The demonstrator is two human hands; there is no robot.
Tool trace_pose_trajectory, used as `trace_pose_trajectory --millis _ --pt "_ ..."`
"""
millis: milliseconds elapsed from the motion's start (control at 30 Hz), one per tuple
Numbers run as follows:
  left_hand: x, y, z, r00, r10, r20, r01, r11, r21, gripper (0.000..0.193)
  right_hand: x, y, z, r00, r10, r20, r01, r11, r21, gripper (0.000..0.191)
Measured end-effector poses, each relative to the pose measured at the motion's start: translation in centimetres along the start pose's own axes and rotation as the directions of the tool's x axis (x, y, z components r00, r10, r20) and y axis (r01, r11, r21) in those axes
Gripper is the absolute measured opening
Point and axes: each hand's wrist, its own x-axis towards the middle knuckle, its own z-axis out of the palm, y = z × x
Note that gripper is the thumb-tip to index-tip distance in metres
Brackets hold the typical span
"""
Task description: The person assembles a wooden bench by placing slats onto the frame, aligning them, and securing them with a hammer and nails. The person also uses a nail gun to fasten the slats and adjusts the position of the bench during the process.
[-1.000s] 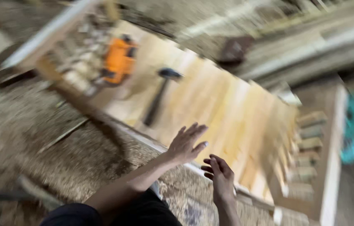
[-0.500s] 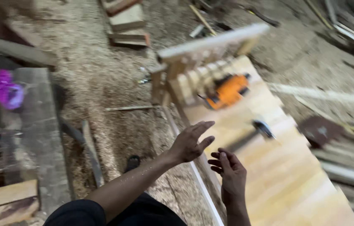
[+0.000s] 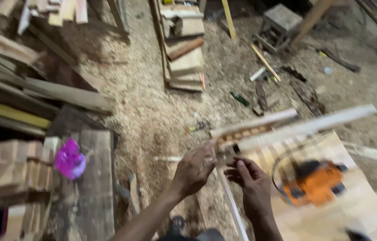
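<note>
Both hands hover close together over the near corner of a pale wooden panel (image 3: 331, 209). The left hand (image 3: 193, 170) has its fingers curled loosely, its fingertips at the end of a light wooden rail (image 3: 255, 126) that runs along the panel's far edge — motion blur hides whether it actually grips the rail or only brushes it. The right hand (image 3: 251, 179) sits just beside the left, half open with fingers bent inward, holding nothing that can be made out; it hangs over the panel's edge strip (image 3: 232, 209).

Right of the right hand, resting on the panel, lies an orange power tool (image 3: 315, 183) with a dark cord looping around it, blurred. Left of the left hand, well apart, a crumpled magenta bag (image 3: 69, 159) sits on a dark plank (image 3: 94, 187). Beyond both hands the floor is thick with sawdust (image 3: 152, 111), and a stack of short boards (image 3: 184, 44) lies farther off — 1 small stool (image 3: 281, 20) stands to its right.
</note>
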Motion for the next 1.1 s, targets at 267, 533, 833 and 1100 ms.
trace_pose_trajectory --millis 267,533,833,1100 --pt "8.8 -8.3 -7.0 0.971 -0.190 -0.142 0.194 0.981 0.014 0.056 13.8 -1.1 9.6 0.994 0.064 0.090 -0.066 0.998 0.023 0.029" --pt "28.1 -19.3 -11.7 0.915 -0.337 -0.220 0.335 0.941 -0.048 0.058 37.0 -3.7 21.6 0.988 0.039 0.147 -0.066 0.979 0.190 0.027" --pt "49.7 -23.7 -16.3 0.934 -0.209 -0.289 0.209 0.977 -0.033 0.061 52.7 -11.3 26.4 0.992 -0.002 0.125 -0.020 0.985 0.171 0.025" --pt "65.1 -32.2 -19.4 0.930 -0.323 -0.174 0.251 0.907 -0.338 0.057 66.9 -10.9 30.3 0.994 0.015 0.105 -0.026 0.995 0.101 0.024"
